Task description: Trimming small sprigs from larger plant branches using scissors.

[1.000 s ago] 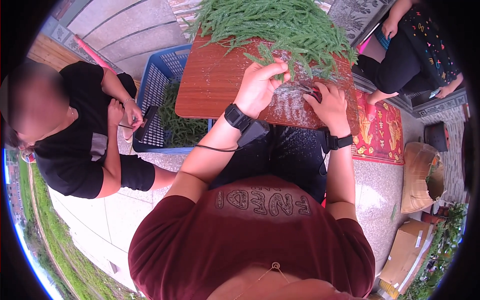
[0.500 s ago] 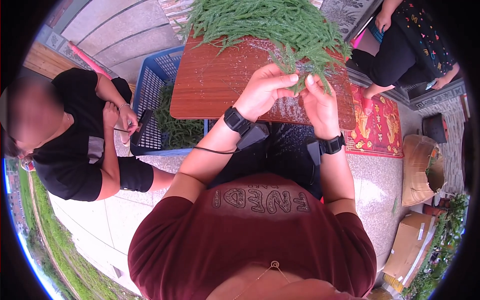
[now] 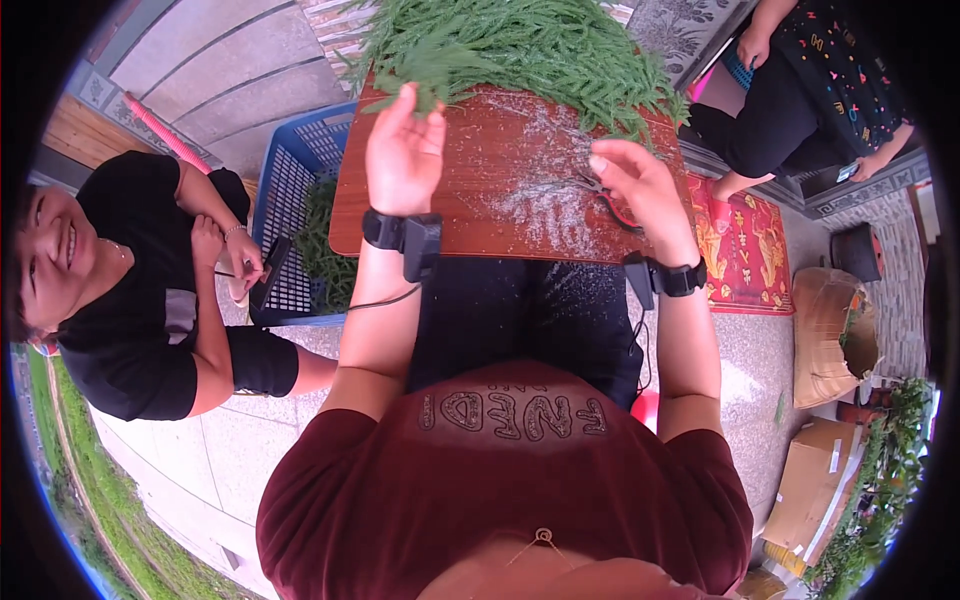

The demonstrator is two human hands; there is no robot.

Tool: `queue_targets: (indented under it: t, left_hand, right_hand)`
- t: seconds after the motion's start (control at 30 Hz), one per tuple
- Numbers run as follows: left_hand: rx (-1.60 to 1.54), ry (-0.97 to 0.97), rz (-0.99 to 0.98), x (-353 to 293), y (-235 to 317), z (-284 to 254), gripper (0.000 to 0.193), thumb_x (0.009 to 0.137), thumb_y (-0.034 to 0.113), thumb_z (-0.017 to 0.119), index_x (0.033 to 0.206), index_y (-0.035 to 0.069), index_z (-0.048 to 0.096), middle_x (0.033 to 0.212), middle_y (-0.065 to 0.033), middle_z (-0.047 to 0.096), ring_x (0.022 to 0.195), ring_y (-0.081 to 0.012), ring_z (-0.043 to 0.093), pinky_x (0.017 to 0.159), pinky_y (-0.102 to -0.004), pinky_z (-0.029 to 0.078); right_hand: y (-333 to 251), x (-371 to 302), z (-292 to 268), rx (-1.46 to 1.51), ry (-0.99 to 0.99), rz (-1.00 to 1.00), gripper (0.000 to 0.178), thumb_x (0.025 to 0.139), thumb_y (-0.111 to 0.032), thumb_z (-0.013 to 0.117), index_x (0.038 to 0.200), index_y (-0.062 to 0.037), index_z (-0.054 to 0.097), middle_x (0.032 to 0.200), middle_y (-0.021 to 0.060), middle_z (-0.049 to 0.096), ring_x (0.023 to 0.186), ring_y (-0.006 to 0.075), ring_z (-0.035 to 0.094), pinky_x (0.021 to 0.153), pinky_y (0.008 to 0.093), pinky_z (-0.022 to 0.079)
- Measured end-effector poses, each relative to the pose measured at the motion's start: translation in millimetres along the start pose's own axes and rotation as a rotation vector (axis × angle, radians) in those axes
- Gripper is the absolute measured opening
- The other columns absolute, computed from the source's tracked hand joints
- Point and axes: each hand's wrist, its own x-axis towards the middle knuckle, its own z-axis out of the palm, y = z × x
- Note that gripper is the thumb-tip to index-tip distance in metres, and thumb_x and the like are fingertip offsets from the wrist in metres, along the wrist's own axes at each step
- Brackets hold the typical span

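Note:
My left hand [image 3: 405, 160] is raised over the left part of the brown tabletop [image 3: 465, 215]. Its fingertips hold a feathery green sprig [image 3: 432, 78], smeared by motion. The sprig overlaps the big pile of similar green sprigs [image 3: 530, 50] along the table's far side. Over the right part of the table, my right hand [image 3: 640, 190] has its thumb and fingers loosely apart, with nothing seen between them. Just beside and partly under it lies a tool with red handles [image 3: 618, 208], perhaps scissors, mostly hidden by the hand. White specks are scattered on the wood around it.
A blue plastic basket [image 3: 268, 190] with green sprigs stands left of the table, beside a seated person in black [image 3: 150, 290]. Another person [image 3: 800, 100] sits at the far right near a red mat [image 3: 745, 245]. Cardboard boxes [image 3: 815, 480] stand at right.
My hands, together at a sprig before, are now apart. The left has moved left and away from me with a sprig; the right has stayed near the table's right side, uncovering red handles.

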Motion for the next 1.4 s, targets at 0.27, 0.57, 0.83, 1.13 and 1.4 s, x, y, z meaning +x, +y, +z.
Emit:
queue_targets:
  t: [0.27,0.57,0.83,1.13,1.4]
  left_hand:
    - [-0.520,0.391,0.267,56.4,112.1,-100.6,0.022,0.091,0.014,0.062,0.106,-0.002,0.057,0.098,-0.0144,0.065,0.092,-0.0267,0.063,0.078,-0.0338,0.056]
    - [-0.422,0.087,0.082,57.7,60.8,-86.6,0.019,0.090,0.015,0.062,0.100,-0.001,0.059,0.099,-0.0138,0.066,0.093,-0.0283,0.063,0.081,-0.0379,0.055]
    - [0.226,-0.290,-0.485,-32.0,-61.9,14.0,0.029,0.095,0.027,0.059,0.112,0.003,0.061,0.099,-0.0082,0.067,0.087,-0.0184,0.064,0.075,-0.0316,0.053]
    - [0.224,-0.377,-0.563,-55.3,-86.4,29.8,0.041,0.096,0.042,0.053,0.116,0.006,0.059,0.110,-0.0085,0.065,0.090,-0.0179,0.064,0.087,-0.0334,0.048]
    - [0.202,-0.416,-0.716,-48.9,-68.8,28.1,0.029,0.096,0.032,0.057,0.108,0.006,0.061,0.093,-0.0061,0.065,0.086,-0.0177,0.064,0.081,-0.0312,0.049]
  right_hand:
    - [28.7,114.7,-63.1,-1.137,0.076,0.025,0.031,0.084,-0.030,0.070,0.100,-0.0031,0.068,0.077,0.0081,0.065,0.068,0.0164,0.060,0.066,0.0295,0.048]
    - [-20.1,102.7,-77.9,-0.267,0.025,0.087,0.018,0.089,-0.022,0.065,0.092,-0.0049,0.065,0.078,0.0043,0.066,0.068,0.0119,0.058,0.061,0.0292,0.045]
    - [-17.6,16.1,-30.1,0.466,0.081,-0.156,0.013,0.093,-0.015,0.060,0.100,-0.0052,0.062,0.103,0.0049,0.065,0.097,0.0140,0.059,0.074,0.0295,0.047]
    - [19.8,-22.5,3.5,0.768,0.040,0.021,0.016,0.094,-0.017,0.057,0.102,-0.0042,0.062,0.103,0.0074,0.065,0.094,0.0183,0.062,0.074,0.0319,0.050]
    - [20.4,-26.8,-1.6,0.602,-0.159,0.092,0.019,0.093,-0.018,0.060,0.104,-0.0031,0.061,0.103,0.0071,0.065,0.087,0.0179,0.063,0.074,0.0305,0.049]
